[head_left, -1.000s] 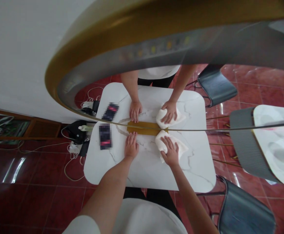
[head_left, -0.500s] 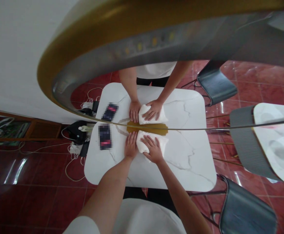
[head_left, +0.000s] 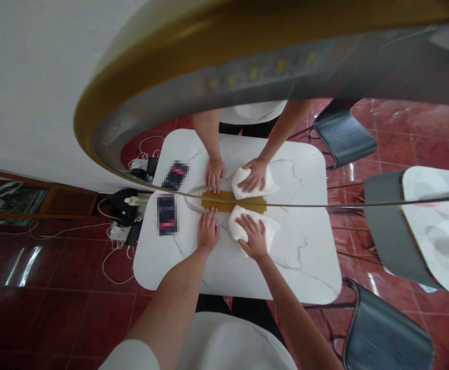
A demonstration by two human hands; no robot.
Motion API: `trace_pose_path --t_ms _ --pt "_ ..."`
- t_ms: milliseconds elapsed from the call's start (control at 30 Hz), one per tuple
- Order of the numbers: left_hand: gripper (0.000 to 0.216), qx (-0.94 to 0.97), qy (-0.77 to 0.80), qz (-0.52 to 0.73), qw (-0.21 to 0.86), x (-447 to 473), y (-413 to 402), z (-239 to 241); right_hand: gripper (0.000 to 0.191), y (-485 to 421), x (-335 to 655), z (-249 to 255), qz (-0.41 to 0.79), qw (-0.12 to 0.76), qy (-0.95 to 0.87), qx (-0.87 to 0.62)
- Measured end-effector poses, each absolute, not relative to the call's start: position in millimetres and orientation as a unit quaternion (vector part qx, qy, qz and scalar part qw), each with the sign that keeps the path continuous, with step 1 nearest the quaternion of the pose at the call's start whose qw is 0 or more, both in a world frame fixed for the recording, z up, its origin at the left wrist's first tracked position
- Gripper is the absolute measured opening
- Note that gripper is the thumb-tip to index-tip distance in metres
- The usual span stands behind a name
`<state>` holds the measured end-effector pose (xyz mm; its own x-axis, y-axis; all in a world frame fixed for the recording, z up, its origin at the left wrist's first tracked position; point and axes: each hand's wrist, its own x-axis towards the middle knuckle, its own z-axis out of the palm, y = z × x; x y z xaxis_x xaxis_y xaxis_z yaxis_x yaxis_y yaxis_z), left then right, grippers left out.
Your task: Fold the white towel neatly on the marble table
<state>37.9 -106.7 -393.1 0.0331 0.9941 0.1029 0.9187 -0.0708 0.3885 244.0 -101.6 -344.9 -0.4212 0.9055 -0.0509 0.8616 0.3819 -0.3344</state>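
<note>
My right hand [head_left: 256, 240] presses a folded white cloth [head_left: 234, 223] against the marbled table top [head_left: 305, 272], fingers over it and thumb at its near left edge. The part of the cloth under the palm is hidden. To the left, my left hand [head_left: 208, 231] lies flat and open, its fingertips at the gold base plate [head_left: 220, 206] of a mirror. Both hands and the cloth show again, reversed, in the mirror glass [head_left: 286, 164] just beyond.
The mirror's thick gold rim [head_left: 89, 97] curves overhead, close to the camera. A dark phone-like object [head_left: 167, 215], pixelated, lies on the table's left. Cables and a black device [head_left: 122, 208] are beyond the left edge. Chairs [head_left: 386, 329] and another table [head_left: 440, 231] stand to the right.
My right hand has slid the cloth to the right along the table, widening the gap to my left hand. My left hand has stayed almost in place.
</note>
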Motion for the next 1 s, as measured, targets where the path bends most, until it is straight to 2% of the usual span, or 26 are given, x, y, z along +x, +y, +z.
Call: trace_pose_path --t_ms 267,500,733,1000 --pt "0.063 0.715 0.669 0.176 0.102 38 -107 -395 0.061 -95 219 -341 0.184 0.081 -0.848 -0.490" --pt "0.067 0.707 0.675 0.176 0.112 38 -107 -394 0.059 -106 278 -339 0.124 0.093 -0.772 -0.616" --pt "0.066 0.705 0.678 0.174 0.113 38 -106 -394 0.057 -96 285 -337 0.096 0.090 -0.756 -0.641" --pt "0.066 0.705 0.679 0.171 0.114 39 -106 -391 0.053 -89 294 -336 0.119 0.121 -0.713 -0.680"
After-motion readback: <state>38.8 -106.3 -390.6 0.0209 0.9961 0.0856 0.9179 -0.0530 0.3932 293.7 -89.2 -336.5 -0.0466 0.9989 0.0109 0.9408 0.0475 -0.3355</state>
